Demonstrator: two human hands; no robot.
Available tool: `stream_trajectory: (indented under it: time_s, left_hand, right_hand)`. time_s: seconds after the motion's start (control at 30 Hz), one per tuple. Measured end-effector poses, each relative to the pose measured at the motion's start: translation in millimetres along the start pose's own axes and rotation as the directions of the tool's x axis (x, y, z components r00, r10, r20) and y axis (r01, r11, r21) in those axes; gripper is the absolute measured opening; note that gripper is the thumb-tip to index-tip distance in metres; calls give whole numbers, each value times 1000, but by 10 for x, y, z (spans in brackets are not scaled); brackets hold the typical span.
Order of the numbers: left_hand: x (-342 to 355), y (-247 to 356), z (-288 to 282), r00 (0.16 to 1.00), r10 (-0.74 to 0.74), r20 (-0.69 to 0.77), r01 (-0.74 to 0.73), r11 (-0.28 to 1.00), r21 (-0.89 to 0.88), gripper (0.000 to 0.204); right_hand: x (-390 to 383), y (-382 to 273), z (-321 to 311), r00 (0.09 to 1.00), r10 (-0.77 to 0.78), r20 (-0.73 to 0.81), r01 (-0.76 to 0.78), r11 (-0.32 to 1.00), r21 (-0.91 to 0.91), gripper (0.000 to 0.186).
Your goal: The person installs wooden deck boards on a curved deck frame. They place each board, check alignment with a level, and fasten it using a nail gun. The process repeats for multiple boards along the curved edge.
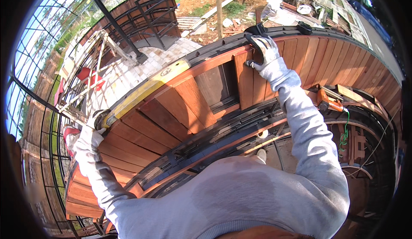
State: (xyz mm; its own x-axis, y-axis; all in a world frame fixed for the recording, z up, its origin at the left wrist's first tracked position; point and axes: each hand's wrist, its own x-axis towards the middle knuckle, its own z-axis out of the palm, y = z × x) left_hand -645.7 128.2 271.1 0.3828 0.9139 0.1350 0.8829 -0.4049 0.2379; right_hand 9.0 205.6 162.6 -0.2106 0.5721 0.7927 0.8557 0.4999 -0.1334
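Observation:
My left hand (92, 134) in a pale glove grips at the left end of a long yellow spirit level (146, 93), beside a dark object (101, 118) that I cannot make out. The level lies along the top of a curved wall of reddish wooden planks (156, 123). My right hand (264, 54), also gloved, is curled at a black clamp-like piece (254, 29) on the black metal rim (214, 46). Just left of it, the planks leave a gap with a dark board (214, 86) behind.
An orange power tool (324, 99) with a green coiled cord lies at the right among loose timber. Below is dark curved metal framework (193, 149). Beyond the wall are paving, a wooden scaffold (103, 50), a curved planked structure (154, 11), metal posts, and dirt with scrap boards.

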Motion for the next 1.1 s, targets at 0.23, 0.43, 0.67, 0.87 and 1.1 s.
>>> stream_trajectory:
  time_s: [0.23, 0.43, 0.67, 0.87, 1.1]
  left_hand:
    - [110, 1097, 306, 818, 224, -529, -408, 875, -261, 48]
    - [1028, 2823, 2855, 998, 12, -62, -63, 253, -966, 34]
    - [1719, 3181, 4263, 965, -156, -209, -1, 799, -602, 56]
    - [1913, 3196, 4406, 977, -93, -191, -16, 864, -504, 31]
    - [1940, 3127, 4862, 940, -296, -171, 101, 717, -689, 20]
  right_hand:
    - [38, 4, -89, 988, 97, 123, -96, 995, -7, 83]
    - [-34, 106, -43, 993, 56, 105, -53, 998, -25, 82]
    - [-27, 104, 23, 994, 37, 102, -24, 992, -128, 83]
    - [-70, 146, 51, 996, 17, 87, -11, 997, -73, 81]
    - [-54, 229, -240, 980, 36, 198, -46, 998, 45, 85]
